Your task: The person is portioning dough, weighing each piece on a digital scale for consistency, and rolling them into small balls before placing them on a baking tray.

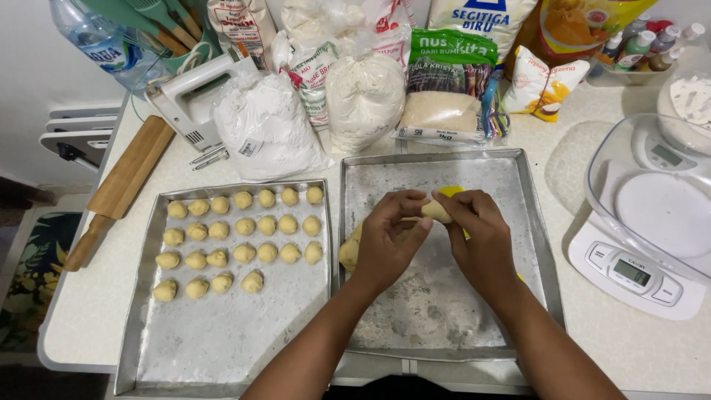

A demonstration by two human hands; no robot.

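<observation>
Over the right metal tray [518,178], my left hand [389,237] and my right hand [481,237] meet and pinch a small piece of pale dough [435,211] between their fingertips. A larger lump of dough [349,250] lies under my left hand on the floured tray. A yellow thing [449,192] shows just behind my right fingers, mostly hidden. The left metal tray [222,333] holds several rows of small dough balls [244,226] in its far half.
A wooden rolling pin [122,185] lies at the left of the counter. A hand mixer [196,92] and several bags of flour and sugar [363,96] stand at the back. A white kitchen scale [637,274] with a clear bowl [652,192] sits at the right.
</observation>
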